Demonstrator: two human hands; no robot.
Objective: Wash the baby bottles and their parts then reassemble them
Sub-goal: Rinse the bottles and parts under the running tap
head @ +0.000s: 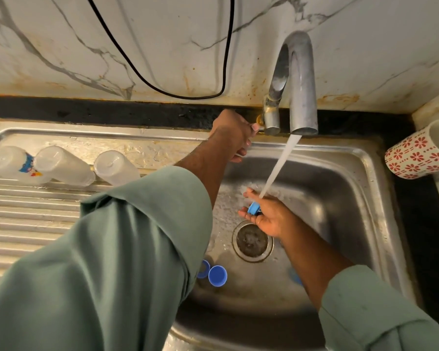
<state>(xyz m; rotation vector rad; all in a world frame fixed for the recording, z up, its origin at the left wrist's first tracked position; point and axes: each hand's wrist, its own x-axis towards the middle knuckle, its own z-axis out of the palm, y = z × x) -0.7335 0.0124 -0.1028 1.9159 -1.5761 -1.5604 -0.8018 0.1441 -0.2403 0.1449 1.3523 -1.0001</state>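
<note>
Water from the faucet falls straight onto the blue bottle ring cupped in the right hand; up-left of it, the left hand grips the tap handle.

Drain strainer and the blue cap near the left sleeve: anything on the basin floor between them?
Head view: nothing. Between the drain strainer and the blue cap there is only wet steel sink floor.
</note>
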